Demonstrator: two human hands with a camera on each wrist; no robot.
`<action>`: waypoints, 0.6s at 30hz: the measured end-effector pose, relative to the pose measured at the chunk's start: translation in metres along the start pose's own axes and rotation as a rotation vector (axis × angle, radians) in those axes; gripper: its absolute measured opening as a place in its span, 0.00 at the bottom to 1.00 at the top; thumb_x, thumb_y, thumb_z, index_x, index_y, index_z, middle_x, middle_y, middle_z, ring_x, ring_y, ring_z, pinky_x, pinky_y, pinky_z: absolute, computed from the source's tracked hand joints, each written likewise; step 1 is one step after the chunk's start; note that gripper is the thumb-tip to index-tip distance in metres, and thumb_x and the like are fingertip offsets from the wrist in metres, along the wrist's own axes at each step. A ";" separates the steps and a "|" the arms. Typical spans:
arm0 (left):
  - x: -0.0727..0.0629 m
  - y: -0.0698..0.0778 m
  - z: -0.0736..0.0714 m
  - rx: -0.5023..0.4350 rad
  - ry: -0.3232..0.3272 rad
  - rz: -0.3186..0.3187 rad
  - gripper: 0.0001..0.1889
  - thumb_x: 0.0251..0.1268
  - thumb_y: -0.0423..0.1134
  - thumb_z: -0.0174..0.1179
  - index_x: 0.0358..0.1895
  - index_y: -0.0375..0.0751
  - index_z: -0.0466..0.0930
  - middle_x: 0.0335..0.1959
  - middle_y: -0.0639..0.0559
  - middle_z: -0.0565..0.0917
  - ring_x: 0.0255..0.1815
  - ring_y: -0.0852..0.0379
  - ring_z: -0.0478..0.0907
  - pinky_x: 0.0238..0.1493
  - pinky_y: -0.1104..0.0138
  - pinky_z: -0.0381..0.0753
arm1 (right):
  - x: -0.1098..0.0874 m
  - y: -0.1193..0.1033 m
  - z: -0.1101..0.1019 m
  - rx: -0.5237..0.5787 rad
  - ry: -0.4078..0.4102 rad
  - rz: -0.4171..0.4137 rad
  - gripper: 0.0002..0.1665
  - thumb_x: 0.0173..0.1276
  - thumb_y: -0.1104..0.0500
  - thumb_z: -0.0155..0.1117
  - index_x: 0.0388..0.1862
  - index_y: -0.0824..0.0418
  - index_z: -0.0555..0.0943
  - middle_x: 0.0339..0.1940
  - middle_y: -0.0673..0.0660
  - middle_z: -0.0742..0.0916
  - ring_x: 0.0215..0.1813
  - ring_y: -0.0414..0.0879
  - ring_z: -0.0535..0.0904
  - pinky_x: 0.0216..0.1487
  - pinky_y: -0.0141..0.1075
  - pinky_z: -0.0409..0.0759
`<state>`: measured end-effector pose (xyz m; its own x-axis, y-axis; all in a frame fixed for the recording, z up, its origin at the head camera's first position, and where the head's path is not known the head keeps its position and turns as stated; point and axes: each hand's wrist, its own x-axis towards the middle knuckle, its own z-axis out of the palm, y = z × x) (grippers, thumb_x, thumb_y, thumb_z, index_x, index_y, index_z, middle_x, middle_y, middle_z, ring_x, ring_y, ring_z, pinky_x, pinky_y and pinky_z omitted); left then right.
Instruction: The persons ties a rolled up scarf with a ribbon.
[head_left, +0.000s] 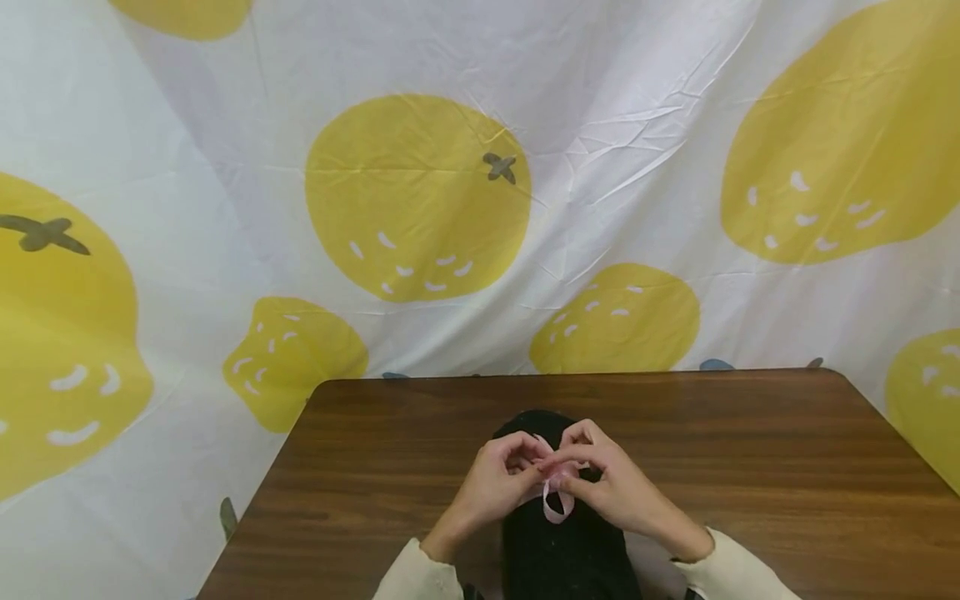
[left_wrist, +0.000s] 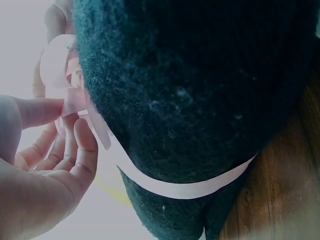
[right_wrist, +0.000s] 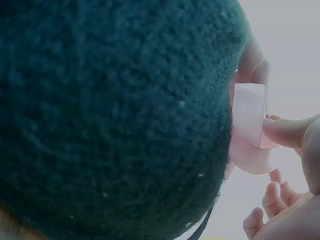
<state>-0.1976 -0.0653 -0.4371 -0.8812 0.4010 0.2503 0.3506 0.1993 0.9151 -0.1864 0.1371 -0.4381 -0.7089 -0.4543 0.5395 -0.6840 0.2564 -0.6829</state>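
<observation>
A dark, fuzzy cloth bundle stands in the middle of the table, with a pale pink ribbon tied about it. The ribbon's band wraps round the cloth in the left wrist view. My left hand pinches a length of ribbon between thumb and fingers. Opposite it, my right hand holds a wide ribbon loop, its thumb pressed to the loop's edge. Both hands meet at the bow, and a small loop hangs below them. Fingers partly hide the knot.
The brown wood-grain table spreads out on both sides of the bundle. Behind its far edge hangs a white curtain printed with yellow fruit. Cream sleeves cover the forearms.
</observation>
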 end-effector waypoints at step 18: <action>-0.002 0.001 -0.002 -0.004 0.032 -0.026 0.04 0.63 0.32 0.66 0.40 0.38 0.84 0.36 0.45 0.86 0.29 0.61 0.82 0.33 0.72 0.83 | -0.001 -0.005 -0.002 -0.099 0.097 -0.071 0.14 0.61 0.71 0.69 0.39 0.52 0.84 0.30 0.45 0.79 0.34 0.37 0.73 0.33 0.32 0.75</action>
<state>-0.1964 -0.0673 -0.4361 -0.8998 0.3670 0.2360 0.3260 0.2059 0.9227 -0.1827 0.1385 -0.4344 -0.6682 -0.3907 0.6331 -0.7432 0.3116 -0.5921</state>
